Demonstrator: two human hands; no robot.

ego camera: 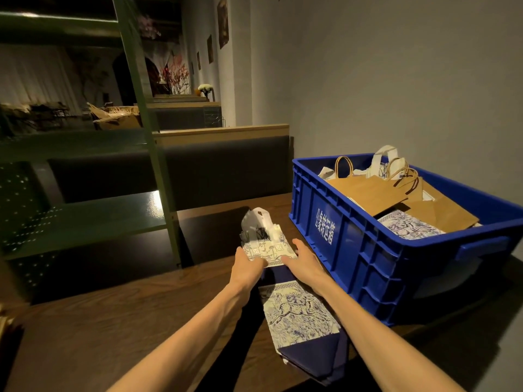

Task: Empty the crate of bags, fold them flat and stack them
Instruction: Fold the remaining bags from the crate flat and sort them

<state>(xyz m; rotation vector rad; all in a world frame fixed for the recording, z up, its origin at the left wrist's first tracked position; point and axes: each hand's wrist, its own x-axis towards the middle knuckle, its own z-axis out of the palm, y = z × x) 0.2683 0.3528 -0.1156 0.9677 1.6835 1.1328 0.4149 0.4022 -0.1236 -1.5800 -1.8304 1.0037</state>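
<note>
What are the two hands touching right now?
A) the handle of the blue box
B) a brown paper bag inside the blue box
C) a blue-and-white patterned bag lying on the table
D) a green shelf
C: the left hand and right hand both rest on the blue-and-white patterned bag lying on the table, beside the blue crate.

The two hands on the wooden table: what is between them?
In the head view, a blue-and-white patterned paper bag lies flat between the left hand and right hand; both rest on its far end.
</note>
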